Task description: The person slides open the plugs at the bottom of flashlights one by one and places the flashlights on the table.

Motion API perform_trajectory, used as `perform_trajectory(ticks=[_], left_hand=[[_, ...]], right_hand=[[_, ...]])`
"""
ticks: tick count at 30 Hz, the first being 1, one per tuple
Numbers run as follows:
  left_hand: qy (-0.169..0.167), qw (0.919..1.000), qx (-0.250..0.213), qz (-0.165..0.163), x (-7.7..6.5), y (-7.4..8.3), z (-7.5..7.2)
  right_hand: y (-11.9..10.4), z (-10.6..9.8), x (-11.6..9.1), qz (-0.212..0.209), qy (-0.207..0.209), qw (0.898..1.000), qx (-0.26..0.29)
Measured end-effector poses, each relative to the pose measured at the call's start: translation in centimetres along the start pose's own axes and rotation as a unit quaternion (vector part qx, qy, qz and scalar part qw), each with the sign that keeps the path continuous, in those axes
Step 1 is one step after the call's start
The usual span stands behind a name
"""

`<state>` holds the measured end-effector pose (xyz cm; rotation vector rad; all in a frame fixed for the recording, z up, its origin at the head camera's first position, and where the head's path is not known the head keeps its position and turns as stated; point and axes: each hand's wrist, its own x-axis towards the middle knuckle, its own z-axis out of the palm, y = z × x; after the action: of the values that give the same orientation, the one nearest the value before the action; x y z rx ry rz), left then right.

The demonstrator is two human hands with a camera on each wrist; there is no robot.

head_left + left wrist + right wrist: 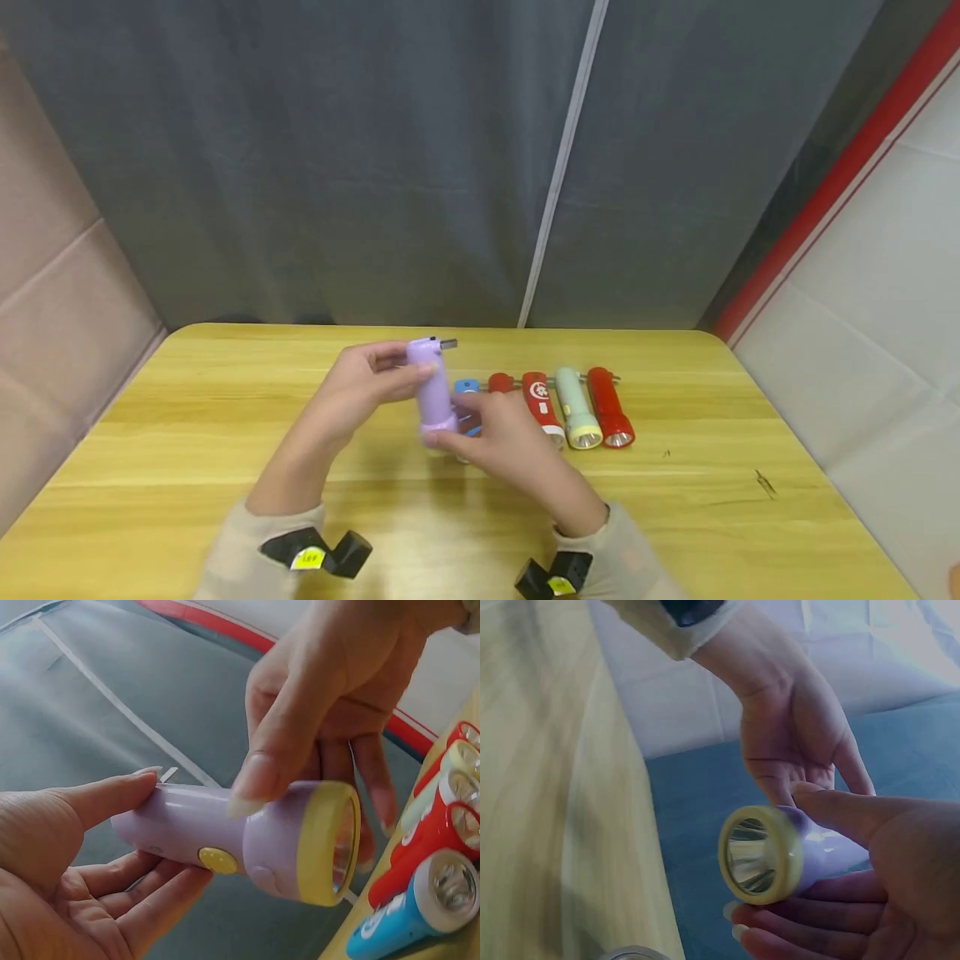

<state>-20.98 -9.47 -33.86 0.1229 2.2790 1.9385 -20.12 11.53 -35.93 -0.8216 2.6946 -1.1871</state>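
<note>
A purple flashlight (432, 392) with a yellow head ring (319, 844) is held between both hands above the table. My left hand (352, 392) grips its tail end, thumb on one side and fingers on the other. A small metal prong piece (448, 343) sticks out sideways near that end. My right hand (510, 433) holds the head end between thumb and fingers. In the left wrist view a yellow switch (217, 860) shows on the body. The reflector (750, 855) faces the camera in the right wrist view.
Behind my right hand a row of flashlights lies on the wooden table (712, 517): a blue one (405, 919), red ones including one at the right end (609, 407), and a pale green one (576, 408). A grey curtain (337, 167) hangs behind the table.
</note>
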Motion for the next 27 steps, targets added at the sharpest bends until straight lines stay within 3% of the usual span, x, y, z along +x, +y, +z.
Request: perform_trajectory(ticks=[10,21,27], left_hand=[[0.016,0.9996,-0.003,-0.022,1.5,-1.6,-0.1],[0.03,0.9978,0.006,-0.058,2.7,-3.0,-0.2],[0.032,0.9967,0.018,-0.073,3.0,-3.9,-0.3]], right_hand=[[-0.4,1.9,-0.2,0.022,0.048,0.992,-0.116],[-1.0,3.5,-0.2,0.058,0.055,0.987,-0.138],[-0.8,4.2,-0.2,0.058,0.06,0.986,-0.143]])
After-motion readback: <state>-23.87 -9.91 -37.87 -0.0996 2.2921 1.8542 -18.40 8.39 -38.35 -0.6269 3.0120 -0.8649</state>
